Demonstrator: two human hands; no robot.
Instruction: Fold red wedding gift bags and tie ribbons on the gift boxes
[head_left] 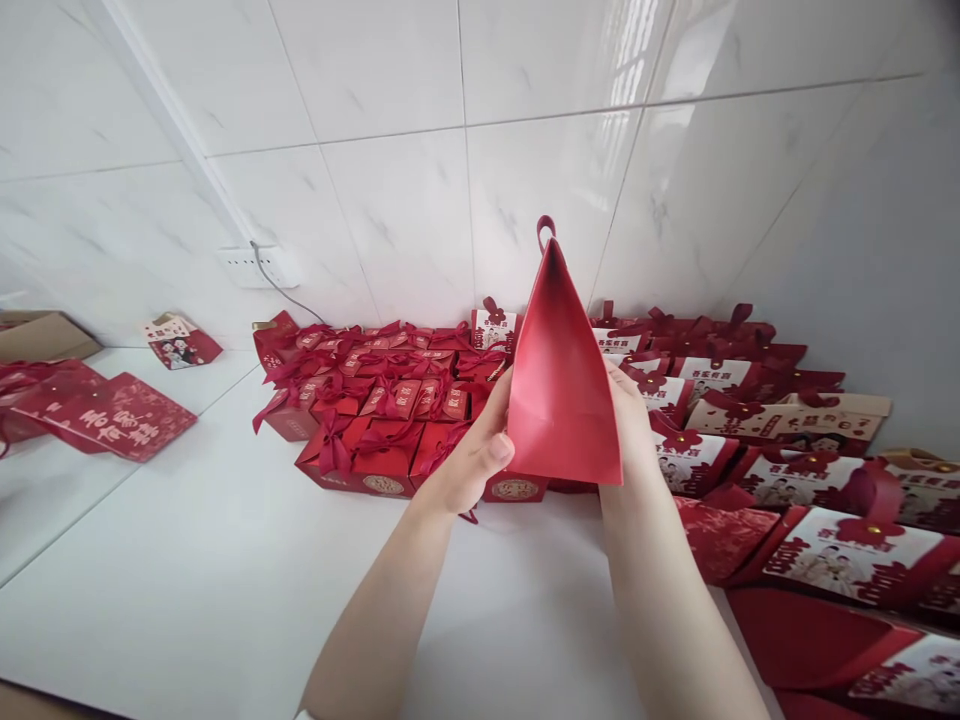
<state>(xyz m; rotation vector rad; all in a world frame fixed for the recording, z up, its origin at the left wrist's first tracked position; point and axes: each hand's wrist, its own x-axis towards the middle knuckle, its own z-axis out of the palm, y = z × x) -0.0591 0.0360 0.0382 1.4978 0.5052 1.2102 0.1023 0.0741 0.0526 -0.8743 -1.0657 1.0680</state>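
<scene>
Between my two hands I hold up a red paper gift box [566, 400], its plain triangular side toward me and a dark red loop handle at its peak. My left hand [484, 450] presses its left face, the thumb showing near the lower left edge. Against the right face lies my right hand [630, 405]; most of its fingers are hidden behind the box. Just behind the held box stand rows of small red boxes with ribbon bows [390, 400]. Right of my right arm are several similar boxes with white printed fronts [832, 550].
Flat red printed packets [127, 415] lie on the white table [225, 560] at the left. A small picture box [180, 340] stands near the tiled wall [390, 210]. A cable runs from the wall socket [259, 267] behind the ribboned boxes. A brown carton [45, 337] sits far left.
</scene>
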